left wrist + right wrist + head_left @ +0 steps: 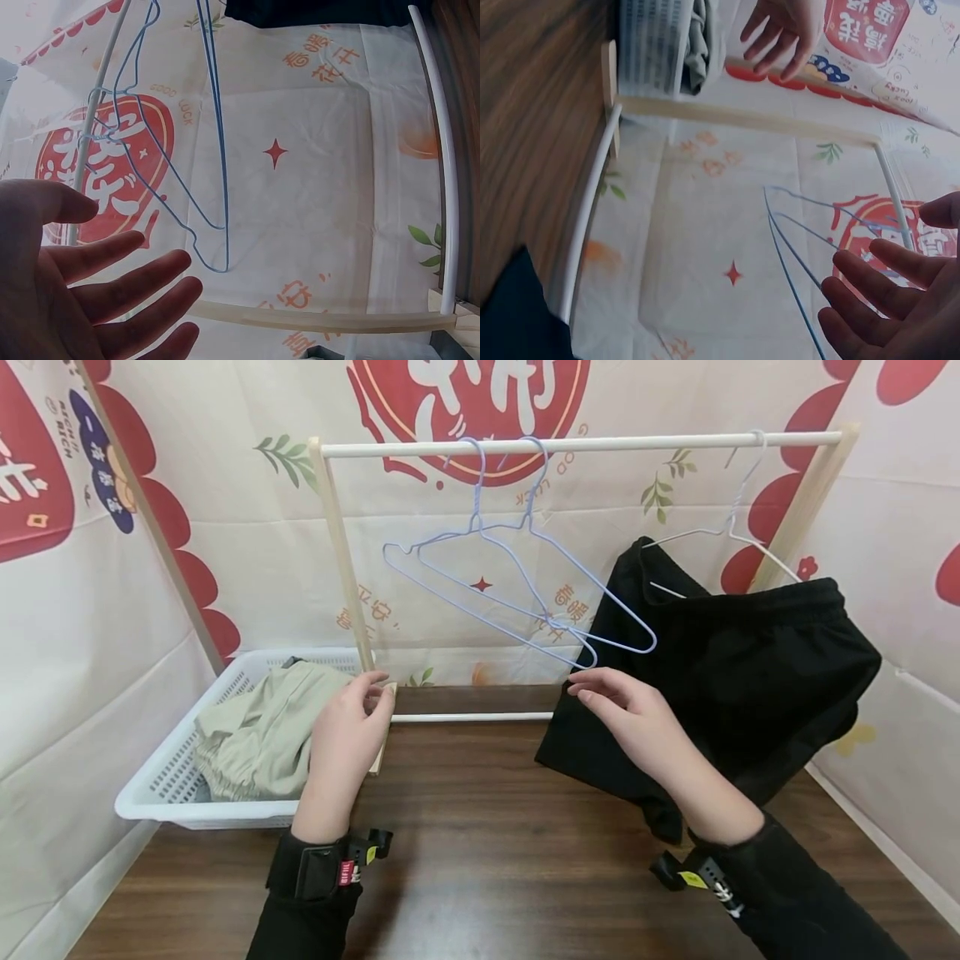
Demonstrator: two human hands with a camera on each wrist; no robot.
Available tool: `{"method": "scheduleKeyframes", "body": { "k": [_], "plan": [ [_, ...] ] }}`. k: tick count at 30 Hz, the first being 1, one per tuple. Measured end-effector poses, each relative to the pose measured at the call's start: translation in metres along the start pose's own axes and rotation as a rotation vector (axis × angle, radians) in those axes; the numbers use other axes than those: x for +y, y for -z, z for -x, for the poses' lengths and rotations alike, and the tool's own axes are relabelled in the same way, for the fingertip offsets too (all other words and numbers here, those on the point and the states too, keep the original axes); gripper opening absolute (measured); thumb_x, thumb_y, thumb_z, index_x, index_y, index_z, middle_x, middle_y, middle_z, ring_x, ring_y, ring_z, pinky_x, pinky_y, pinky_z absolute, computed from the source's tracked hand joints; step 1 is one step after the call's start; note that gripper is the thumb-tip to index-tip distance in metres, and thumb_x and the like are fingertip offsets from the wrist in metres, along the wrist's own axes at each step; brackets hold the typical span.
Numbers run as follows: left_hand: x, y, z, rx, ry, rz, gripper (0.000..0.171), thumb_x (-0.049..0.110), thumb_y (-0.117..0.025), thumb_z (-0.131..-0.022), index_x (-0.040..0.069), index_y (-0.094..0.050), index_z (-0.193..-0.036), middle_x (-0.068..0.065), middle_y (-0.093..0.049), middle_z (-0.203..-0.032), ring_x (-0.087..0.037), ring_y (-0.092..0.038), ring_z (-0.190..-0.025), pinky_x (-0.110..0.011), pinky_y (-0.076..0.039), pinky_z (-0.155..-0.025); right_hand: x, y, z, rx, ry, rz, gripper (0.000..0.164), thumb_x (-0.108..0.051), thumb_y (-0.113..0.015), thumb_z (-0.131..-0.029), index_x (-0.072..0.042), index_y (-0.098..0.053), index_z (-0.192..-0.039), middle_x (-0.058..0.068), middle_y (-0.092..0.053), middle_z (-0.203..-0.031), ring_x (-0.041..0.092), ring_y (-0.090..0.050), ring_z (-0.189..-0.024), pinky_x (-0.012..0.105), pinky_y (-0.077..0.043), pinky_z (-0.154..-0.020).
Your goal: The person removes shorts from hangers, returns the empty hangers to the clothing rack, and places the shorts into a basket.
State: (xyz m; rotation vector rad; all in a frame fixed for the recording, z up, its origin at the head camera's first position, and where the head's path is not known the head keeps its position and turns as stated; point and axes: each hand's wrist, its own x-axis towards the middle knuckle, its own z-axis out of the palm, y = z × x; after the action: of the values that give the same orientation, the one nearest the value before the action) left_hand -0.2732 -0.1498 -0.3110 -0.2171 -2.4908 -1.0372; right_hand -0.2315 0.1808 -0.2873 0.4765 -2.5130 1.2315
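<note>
My left hand (350, 727) hovers beside the basket's right side with its fingers relaxed and holding nothing. The left wrist view shows its fingers (142, 289) spread. Just below the lower corners of two blue wire hangers (525, 585) is my right hand (637, 714), its fingers loosely bent around nothing. Both hangers hang bare from the top rail (600, 444) of a wooden rack. Farther right, a pair of black shorts (750, 685) hangs tilted on a white hanger (732, 518). Pale green folded clothing (266, 727) lies in a white basket (217, 814) on the left.
The rack's left post (341, 552) rises beside the basket, and a lower white bar (472, 717) runs near the brown wooden table (480, 860). Printed cloth with red patterns (300, 568) encloses the back and sides.
</note>
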Motion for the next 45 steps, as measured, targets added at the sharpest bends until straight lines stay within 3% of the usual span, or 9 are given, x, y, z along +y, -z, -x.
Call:
{"method": "scheduleKeyframes", "body": {
  "k": [10, 15, 19, 26, 29, 36, 40, 45],
  "plan": [
    [-0.005, -0.001, 0.001, -0.011, 0.028, 0.003, 0.041, 0.036, -0.049, -0.099, 0.013, -0.06, -0.131, -0.01, -0.066, -0.113, -0.025, -0.063, -0.098, -0.046, -0.048, -0.083, 0.01, 0.025, 0.012, 0.121, 0.081, 0.212, 0.028, -0.022, -0.051, -0.102, -0.009, -0.063, -0.123, 0.006, -0.066, -0.114, 0.01, -0.056, -0.097, 0.017, -0.041, -0.082],
    [-0.006, 0.0, -0.001, -0.018, 0.019, -0.001, 0.041, 0.037, -0.049, -0.099, 0.013, -0.059, -0.131, -0.009, -0.066, -0.112, -0.025, -0.063, -0.098, -0.047, -0.047, -0.084, 0.016, 0.038, 0.017, 0.166, 0.105, 0.247, 0.027, -0.018, -0.053, -0.101, -0.009, -0.063, -0.124, 0.008, -0.066, -0.113, 0.001, -0.052, -0.096, 0.012, -0.038, -0.082],
    [-0.006, -0.001, 0.0, -0.024, 0.016, -0.003, 0.041, 0.037, -0.049, -0.099, 0.013, -0.06, -0.13, -0.009, -0.068, -0.111, -0.024, -0.064, -0.098, -0.047, -0.048, -0.084, 0.021, 0.049, 0.02, 0.195, 0.112, 0.286, 0.027, -0.015, -0.055, -0.1, -0.008, -0.064, -0.124, 0.009, -0.065, -0.113, -0.001, -0.05, -0.095, 0.016, -0.037, -0.08],
    [-0.006, -0.001, 0.001, -0.035, 0.029, -0.012, 0.042, 0.039, -0.048, -0.098, 0.014, -0.06, -0.13, -0.008, -0.068, -0.111, -0.025, -0.064, -0.101, -0.047, -0.047, -0.085, 0.024, 0.061, 0.022, 0.263, 0.073, 0.352, 0.028, -0.02, -0.053, -0.101, -0.008, -0.063, -0.124, 0.009, -0.064, -0.114, 0.014, -0.051, -0.1, 0.015, -0.032, -0.081],
    [-0.006, -0.002, 0.0, -0.056, 0.034, -0.022, 0.043, 0.04, -0.047, -0.099, 0.015, -0.059, -0.131, -0.009, -0.068, -0.111, -0.027, -0.063, -0.103, -0.047, -0.047, -0.086, 0.025, 0.067, 0.022, 0.28, 0.044, 0.379, 0.03, -0.022, -0.051, -0.101, -0.008, -0.063, -0.124, 0.011, -0.063, -0.114, 0.021, -0.051, -0.102, 0.022, -0.032, -0.081],
    [-0.008, -0.001, 0.0, -0.09, 0.049, -0.037, 0.043, 0.039, -0.046, -0.099, 0.015, -0.058, -0.132, -0.011, -0.067, -0.114, -0.029, -0.061, -0.107, -0.048, -0.046, -0.089, 0.028, 0.082, 0.017, 0.292, 0.032, 0.428, 0.032, -0.023, -0.051, -0.1, -0.004, -0.062, -0.124, 0.018, -0.061, -0.117, 0.034, -0.05, -0.108, 0.055, -0.034, -0.088],
    [-0.009, 0.0, 0.0, -0.104, 0.042, -0.042, 0.044, 0.039, -0.045, -0.099, 0.014, -0.057, -0.133, -0.01, -0.067, -0.114, -0.028, -0.062, -0.106, -0.047, -0.047, -0.088, 0.033, 0.091, 0.015, 0.297, 0.018, 0.468, 0.035, -0.023, -0.05, -0.1, -0.001, -0.061, -0.125, 0.023, -0.058, -0.12, 0.04, -0.048, -0.112, 0.062, -0.032, -0.094],
    [-0.009, 0.0, -0.001, -0.114, 0.032, -0.044, 0.045, 0.04, -0.044, -0.099, 0.015, -0.057, -0.134, -0.009, -0.068, -0.113, -0.027, -0.062, -0.104, -0.046, -0.047, -0.087, 0.038, 0.1, 0.011, 0.306, 0.027, 0.541, 0.037, -0.024, -0.05, -0.1, 0.001, -0.059, -0.125, 0.027, -0.057, -0.121, 0.046, -0.043, -0.117, 0.062, -0.028, -0.102]
  ]
}}
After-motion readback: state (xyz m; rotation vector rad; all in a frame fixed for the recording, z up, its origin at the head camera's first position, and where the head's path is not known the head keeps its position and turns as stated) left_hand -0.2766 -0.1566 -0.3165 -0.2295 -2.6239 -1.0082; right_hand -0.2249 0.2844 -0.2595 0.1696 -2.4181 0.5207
